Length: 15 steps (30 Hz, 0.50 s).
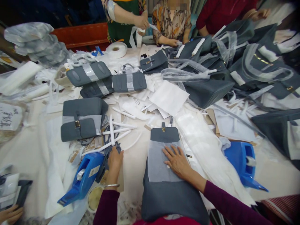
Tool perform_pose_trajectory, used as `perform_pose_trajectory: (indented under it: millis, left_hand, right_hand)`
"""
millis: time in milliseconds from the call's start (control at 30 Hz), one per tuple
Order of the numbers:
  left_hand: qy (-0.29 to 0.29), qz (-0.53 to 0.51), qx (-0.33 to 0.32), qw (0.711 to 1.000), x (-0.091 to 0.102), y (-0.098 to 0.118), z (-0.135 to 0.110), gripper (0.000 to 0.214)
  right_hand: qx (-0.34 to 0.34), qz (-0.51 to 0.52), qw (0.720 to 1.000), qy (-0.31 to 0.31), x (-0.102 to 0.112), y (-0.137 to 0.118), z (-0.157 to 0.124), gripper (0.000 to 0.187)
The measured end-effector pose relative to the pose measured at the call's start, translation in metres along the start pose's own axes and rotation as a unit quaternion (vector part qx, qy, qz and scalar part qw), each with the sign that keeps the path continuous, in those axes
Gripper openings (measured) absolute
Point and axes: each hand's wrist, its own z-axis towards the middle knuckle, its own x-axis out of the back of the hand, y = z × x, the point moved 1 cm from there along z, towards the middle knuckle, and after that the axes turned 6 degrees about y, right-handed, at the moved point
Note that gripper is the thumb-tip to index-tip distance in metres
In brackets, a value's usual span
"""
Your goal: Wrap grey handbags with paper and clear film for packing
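A dark grey bag [173,200] lies in front of me with its flap [164,135] folded outward and a gold clasp at the tip. White tissue paper [156,165] covers its middle. My right hand [179,164] rests on that paper, fingers spread flat. To the left, my left hand [114,162] reaches into a pile of dark straps [105,165] and white tubes [117,139], its fingers curled together. What they grip is hidden. Beside the straps stands a blue tape dispenser [82,178].
Another blue tape dispenser [241,162] stands at the right. A grey bag with a buckle [81,120] sits at left. More wrapped bags [201,90] and paper sheets [170,97] crowd the far side. Co-workers' hands [142,23] work across the table; another hand [11,214] shows lower left.
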Motion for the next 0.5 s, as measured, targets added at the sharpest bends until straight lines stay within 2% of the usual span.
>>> perform_pose_trajectory:
  millis: [67, 100, 167, 233, 300, 367, 500]
  left_hand:
    - [0.053, 0.069, -0.103, 0.991, -0.008, 0.024, -0.026, 0.039]
    - [0.048, 0.107, -0.197, 0.973, -0.016, 0.039, -0.042, 0.039]
    - [-0.044, 0.124, -0.365, 0.922, -0.04, 0.069, -0.074, 0.041]
    - [-0.128, 0.129, -0.461, 0.869, -0.067, 0.09, -0.099, 0.038]
    - [-0.159, 0.158, -0.485, 0.845, -0.088, 0.098, -0.112, 0.026]
    - [-0.143, 0.191, -0.475, 0.847, -0.102, 0.094, -0.115, 0.021]
    - [-0.1, 0.207, -0.467, 0.854, -0.108, 0.079, -0.109, 0.021]
  right_hand:
    - [0.0, 0.004, 1.0, 0.001, -0.001, 0.001, 0.0, 0.057]
    - [0.0, 0.006, 1.0, 0.001, -0.001, 0.001, 0.0, 0.057]
    - [-0.003, 0.006, 1.0, -0.001, -0.001, 0.0, 0.001, 0.055]
    - [-0.003, 0.001, 1.0, -0.004, 0.0, -0.001, 0.001, 0.055]
    - [-0.005, -0.002, 1.0, -0.002, 0.001, -0.002, 0.001, 0.056]
    - [-0.018, 0.007, 1.0, 0.006, 0.002, 0.0, 0.001, 0.058]
    - [-0.107, 0.049, 0.993, 0.011, 0.0, 0.007, 0.006, 0.043]
